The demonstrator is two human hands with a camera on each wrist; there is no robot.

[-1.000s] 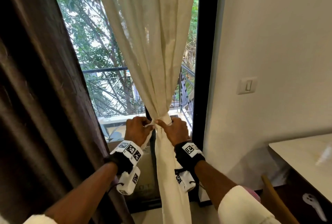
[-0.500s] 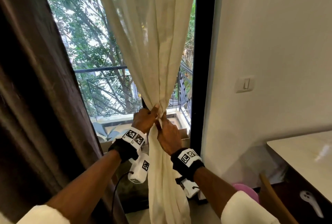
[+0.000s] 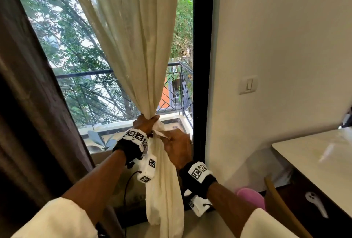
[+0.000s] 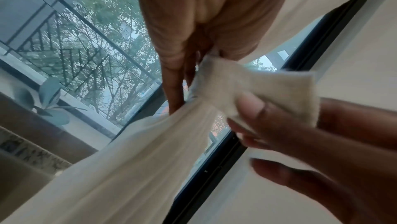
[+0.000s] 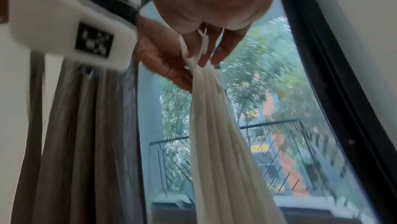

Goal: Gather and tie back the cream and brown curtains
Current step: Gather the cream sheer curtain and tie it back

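Note:
The cream curtain [image 3: 133, 47] hangs in front of the window, bunched into a narrow neck at sill height. My left hand [image 3: 145, 123] grips that neck, fingers wrapped round the cloth [image 4: 174, 84]. Just right of it, my right hand [image 3: 176, 143] pinches the loose end of a cream tie strip [image 3: 161, 134] between thumb and fingers. The strip [image 4: 257, 88] runs from the neck to my right thumb. In the right wrist view the fingers [image 5: 223, 49] hold the strip [image 5: 204, 44] above the hanging folds [image 5: 214, 134]. The brown curtain [image 3: 28, 123] hangs loose at the left.
A black window frame [image 3: 202, 66] and a white wall with a light switch [image 3: 248, 85] lie to the right. A pale table [image 3: 314, 157] and a wooden chair back [image 3: 280, 203] stand at the lower right. A pink bin [image 3: 249, 195] sits on the floor.
My right hand has drawn away from the neck, down and to the right, with the tie end pinched. The left hand keeps its grip on the bunched curtain.

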